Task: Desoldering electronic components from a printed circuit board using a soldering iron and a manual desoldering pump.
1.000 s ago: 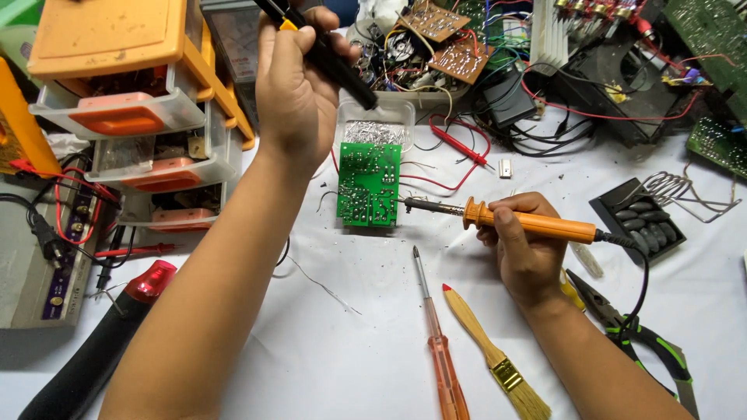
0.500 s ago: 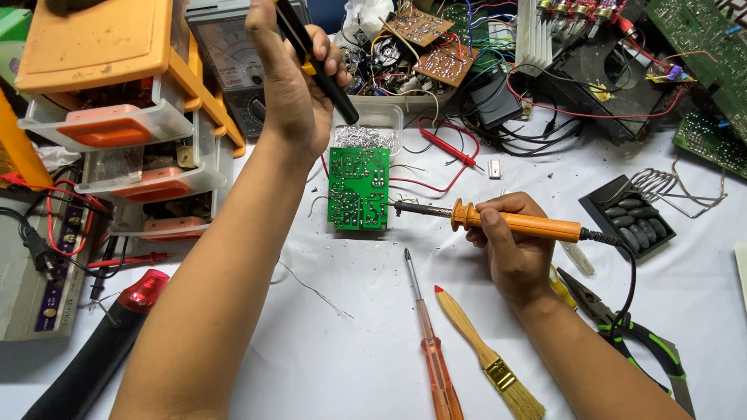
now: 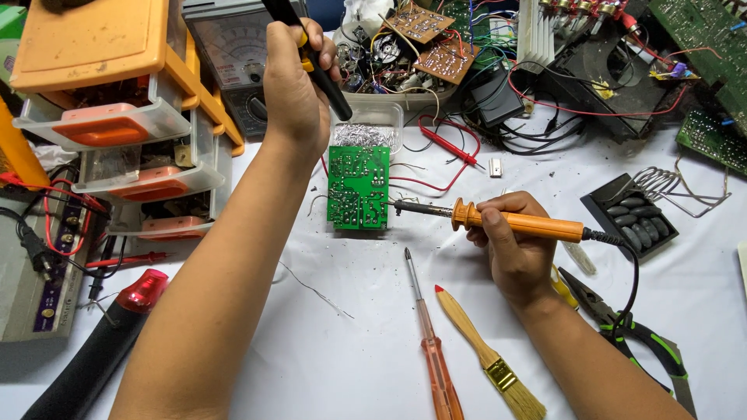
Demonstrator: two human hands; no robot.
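I see the white bench (image 3: pixel 350 365) crowded: an orange parts drawer cabinet (image 3: pixel 117 117) at ten o'clock, an analog meter (image 3: pixel 233 54) at twelve. The green circuit board (image 3: pixel 358 187) lies flat at centre, solder side up. My left hand (image 3: pixel 296 85) is clenched around a black desoldering pump (image 3: pixel 311 54), raised above the board's far edge. My right hand (image 3: pixel 513 249) grips the orange soldering iron (image 3: pixel 513 223) at three o'clock, tip touching the board's right edge. A red screwdriver (image 3: pixel 428 342) and a brush (image 3: pixel 490 358) lie at six. I judge the unclamped board could slide under the tip, and the iron's cord (image 3: pixel 630 288) may snag the pliers (image 3: pixel 630 327).
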